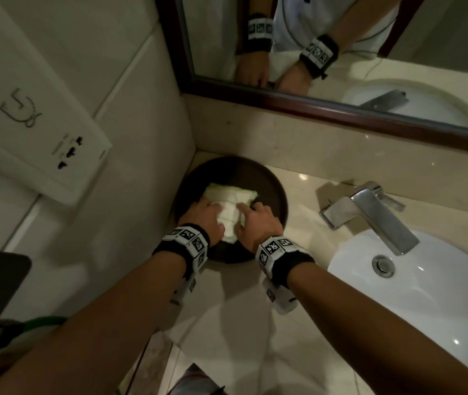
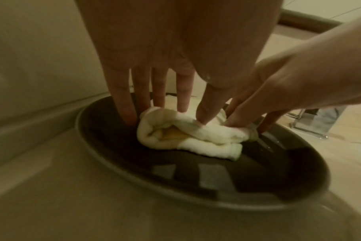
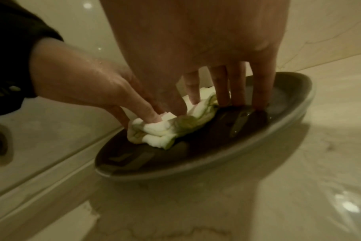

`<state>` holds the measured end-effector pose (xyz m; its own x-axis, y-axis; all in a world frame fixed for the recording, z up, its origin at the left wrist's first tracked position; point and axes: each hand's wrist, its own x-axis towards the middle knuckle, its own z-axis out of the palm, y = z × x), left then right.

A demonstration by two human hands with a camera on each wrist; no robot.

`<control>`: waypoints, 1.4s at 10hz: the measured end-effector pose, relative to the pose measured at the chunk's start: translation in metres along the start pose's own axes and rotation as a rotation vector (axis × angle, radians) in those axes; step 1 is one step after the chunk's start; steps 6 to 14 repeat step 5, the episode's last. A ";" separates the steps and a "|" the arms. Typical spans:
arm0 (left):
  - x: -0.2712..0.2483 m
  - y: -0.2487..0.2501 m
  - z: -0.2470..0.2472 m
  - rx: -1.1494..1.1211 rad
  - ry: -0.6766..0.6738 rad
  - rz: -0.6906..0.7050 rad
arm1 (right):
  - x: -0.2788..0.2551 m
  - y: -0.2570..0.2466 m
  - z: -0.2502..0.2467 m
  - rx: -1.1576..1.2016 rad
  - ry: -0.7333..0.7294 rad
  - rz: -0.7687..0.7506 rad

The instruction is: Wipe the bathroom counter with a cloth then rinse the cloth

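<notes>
Cloth (image 1: 228, 208): white with green edging, folded and bunched, lying inside a dark round tray (image 1: 272, 183) in the back corner of the bench (image 1: 298, 206), where the side wall meets the backsplash. It looks damp; the tray floor beside it shows wet glints in the wrist views.

Left hand (image 1: 202, 213): fingers (image 2: 183, 91) extended downward, tips pressing on the top and far side of the cloth; the outer fingertips reach the tray floor beyond it. No curl round the fabric visible.

Right hand (image 1: 257, 219): fingers (image 3: 221, 84) likewise straight, tips down on the cloth's right end and on the tray just beside it. Both hands spread and pressing, neither closed round anything.

Faucet (image 1: 369, 212) and white basin (image 1: 426, 295) lie to the right of the right hand, apart from the tray.

Judgement: step in hand is either gathering or setting down the cloth; cannot tell which. If rinsing remains, next move calls for fingers curling under the bundle, lifting it clear of the tray rim, then carrying it rightward under the spout.
</notes>
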<state>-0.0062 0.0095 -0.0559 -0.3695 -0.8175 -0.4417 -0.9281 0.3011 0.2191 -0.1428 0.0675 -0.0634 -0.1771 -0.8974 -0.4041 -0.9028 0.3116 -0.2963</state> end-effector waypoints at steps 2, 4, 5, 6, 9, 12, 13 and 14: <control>-0.015 -0.007 0.006 -0.002 -0.028 0.017 | -0.015 0.011 0.000 0.106 -0.036 -0.004; -0.043 0.003 0.005 -0.091 0.055 0.029 | -0.051 0.025 -0.002 0.184 0.024 -0.004; -0.056 0.021 -0.003 -0.187 0.118 0.039 | -0.067 0.028 -0.010 0.254 0.117 0.016; -0.056 0.021 -0.003 -0.187 0.118 0.039 | -0.067 0.028 -0.010 0.254 0.117 0.016; -0.056 0.021 -0.003 -0.187 0.118 0.039 | -0.067 0.028 -0.010 0.254 0.117 0.016; -0.056 0.021 -0.003 -0.187 0.118 0.039 | -0.067 0.028 -0.010 0.254 0.117 0.016; -0.056 0.021 -0.003 -0.187 0.118 0.039 | -0.067 0.028 -0.010 0.254 0.117 0.016; -0.056 0.021 -0.003 -0.187 0.118 0.039 | -0.067 0.028 -0.010 0.254 0.117 0.016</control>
